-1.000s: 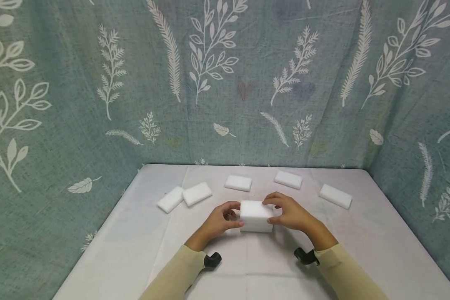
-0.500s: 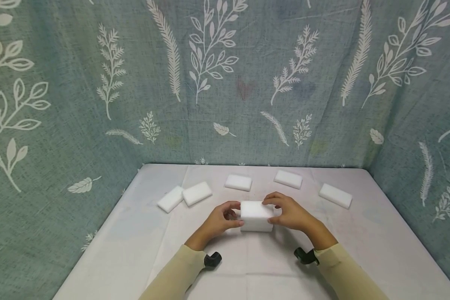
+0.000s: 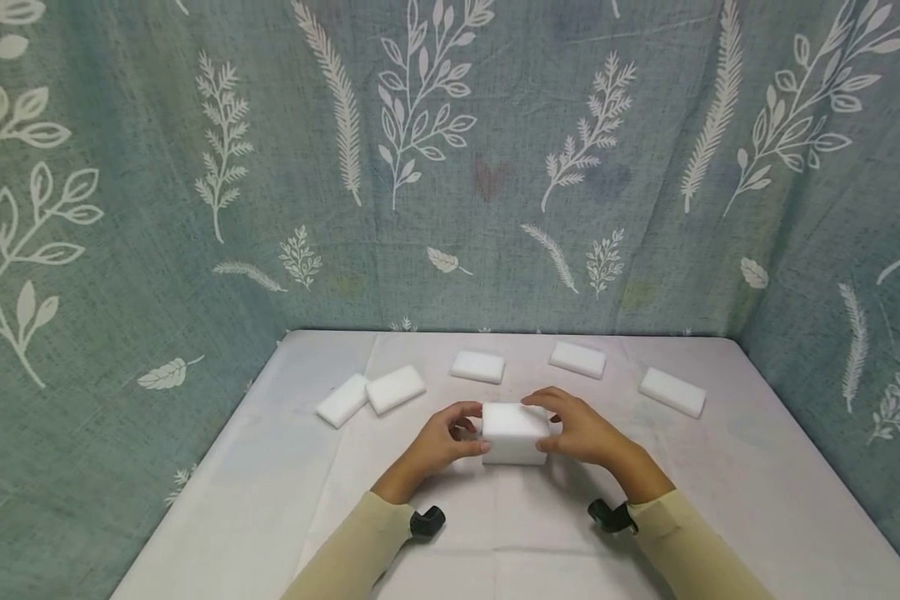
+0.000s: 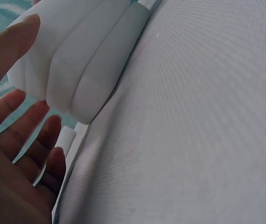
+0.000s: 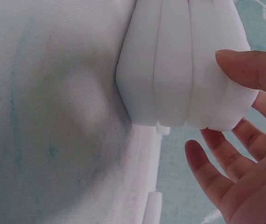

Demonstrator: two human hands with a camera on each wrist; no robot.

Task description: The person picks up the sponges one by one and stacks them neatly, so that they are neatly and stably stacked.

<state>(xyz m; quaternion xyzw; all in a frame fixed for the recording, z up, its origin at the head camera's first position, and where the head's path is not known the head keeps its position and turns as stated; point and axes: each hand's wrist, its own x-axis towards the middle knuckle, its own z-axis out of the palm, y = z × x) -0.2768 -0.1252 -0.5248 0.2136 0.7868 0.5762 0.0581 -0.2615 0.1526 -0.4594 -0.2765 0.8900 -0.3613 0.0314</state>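
Note:
A stack of several white sponge blocks (image 3: 513,433) stands on the table in front of me, their long sides facing me and their edges nearly flush. My left hand (image 3: 442,442) holds the left end, its thumb on the near face and its index finger at the back corner. At the right end my right hand (image 3: 579,429) pinches the upper blocks, thumb in front and index finger over the top back edge. The left wrist view shows the layered stack (image 4: 77,60) with the lower fingers spread beside it. From the right wrist, the stack (image 5: 179,70) also shows its layers.
Behind the stack, single white sponges lie in a loose arc: two close together at left (image 3: 341,400) (image 3: 395,389), others at the back (image 3: 477,367) (image 3: 577,359) and one at right (image 3: 672,392). A patterned green curtain (image 3: 487,275) surrounds the white-covered table (image 3: 232,500).
The stack and the left hand stay in place. The right hand's index finger has shifted slightly left along the stack's top back edge.

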